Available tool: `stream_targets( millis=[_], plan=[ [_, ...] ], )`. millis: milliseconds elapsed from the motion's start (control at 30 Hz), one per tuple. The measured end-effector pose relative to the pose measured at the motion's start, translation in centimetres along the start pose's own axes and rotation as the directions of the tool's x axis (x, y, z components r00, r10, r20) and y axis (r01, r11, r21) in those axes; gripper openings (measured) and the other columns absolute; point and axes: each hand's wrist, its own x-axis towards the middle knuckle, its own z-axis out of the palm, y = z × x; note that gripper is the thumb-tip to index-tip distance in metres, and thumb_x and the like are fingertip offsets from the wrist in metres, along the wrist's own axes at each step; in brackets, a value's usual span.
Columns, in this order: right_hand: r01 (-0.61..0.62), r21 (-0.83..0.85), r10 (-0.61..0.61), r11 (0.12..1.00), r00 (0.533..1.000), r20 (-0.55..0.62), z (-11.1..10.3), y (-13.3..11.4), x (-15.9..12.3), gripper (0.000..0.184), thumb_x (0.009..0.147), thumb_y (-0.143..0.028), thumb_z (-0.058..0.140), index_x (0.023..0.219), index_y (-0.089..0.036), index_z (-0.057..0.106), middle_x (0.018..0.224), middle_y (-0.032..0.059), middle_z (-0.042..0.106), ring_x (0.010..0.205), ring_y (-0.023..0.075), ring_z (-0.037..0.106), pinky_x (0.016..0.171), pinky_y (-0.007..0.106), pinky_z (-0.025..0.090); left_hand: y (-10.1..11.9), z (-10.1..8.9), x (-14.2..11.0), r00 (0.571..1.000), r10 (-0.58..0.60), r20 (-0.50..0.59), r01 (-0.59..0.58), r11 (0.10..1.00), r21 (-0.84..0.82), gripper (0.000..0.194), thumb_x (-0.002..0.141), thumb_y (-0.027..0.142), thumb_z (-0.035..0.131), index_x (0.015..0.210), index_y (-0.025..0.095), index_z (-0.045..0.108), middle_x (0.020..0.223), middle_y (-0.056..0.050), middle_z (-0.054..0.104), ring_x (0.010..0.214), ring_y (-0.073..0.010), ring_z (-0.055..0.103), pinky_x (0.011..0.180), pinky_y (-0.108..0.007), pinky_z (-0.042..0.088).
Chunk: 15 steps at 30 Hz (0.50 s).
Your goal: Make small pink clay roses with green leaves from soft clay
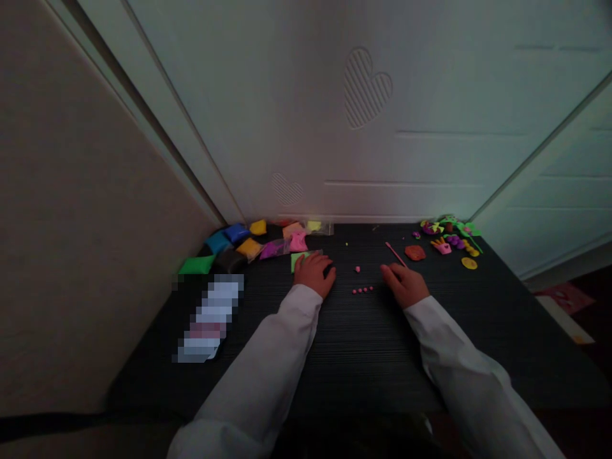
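Note:
My left hand [314,273] rests palm down on the dark table [363,344], its fingers curled over the edge of a green clay packet [298,259]. My right hand [404,283] lies on the table and grips a thin pink stick [394,253] that points away to the upper left. Between the hands sits a short row of tiny pink clay balls [363,290], with one more pink ball [357,269] just beyond it. Both arms wear white sleeves.
Several coloured clay packets [248,245] are heaped at the back left against the white door [363,108]. Small finished clay figures [449,237] and an orange-red clay piece [415,253] stand at the back right. A blurred flat item [210,319] lies at the left.

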Motion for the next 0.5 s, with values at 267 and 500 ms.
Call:
stream_targets(
  millis=[267, 500],
  plan=[
    [0.08, 0.087, -0.082, 0.993, 0.997, 0.013, 0.6, 0.3, 0.1, 0.022, 0.075, -0.036, 0.045, 0.079, -0.021, 0.061, 0.077, 0.0015, 0.065, 0.069, 0.0142, 0.059, 0.062, 0.026, 0.045, -0.7, -1.1, 0.5, 0.996, 0.005, -0.093, 0.014, 0.98, 0.2, 0.02, 0.072, 0.027, 0.044, 0.074, 0.016, 0.061, 0.081, -0.01, 0.061, 0.089, -0.0256, 0.05, 0.087, -0.046, 0.027],
    [0.118, 0.109, -0.12, 0.987, 0.993, 0.006, 0.7, -0.2, -0.1, 0.022, 0.073, -0.04, 0.048, 0.07, -0.021, 0.059, 0.065, -0.0006, 0.062, 0.057, 0.0118, 0.055, 0.053, 0.024, 0.043, 0.9, -0.6, -0.1, 0.973, 0.229, -0.022, -0.224, 0.965, 0.135, 0.021, 0.076, 0.023, 0.04, 0.081, 0.017, 0.06, 0.081, -0.007, 0.06, 0.087, -0.0193, 0.05, 0.083, -0.035, 0.036]
  ],
)
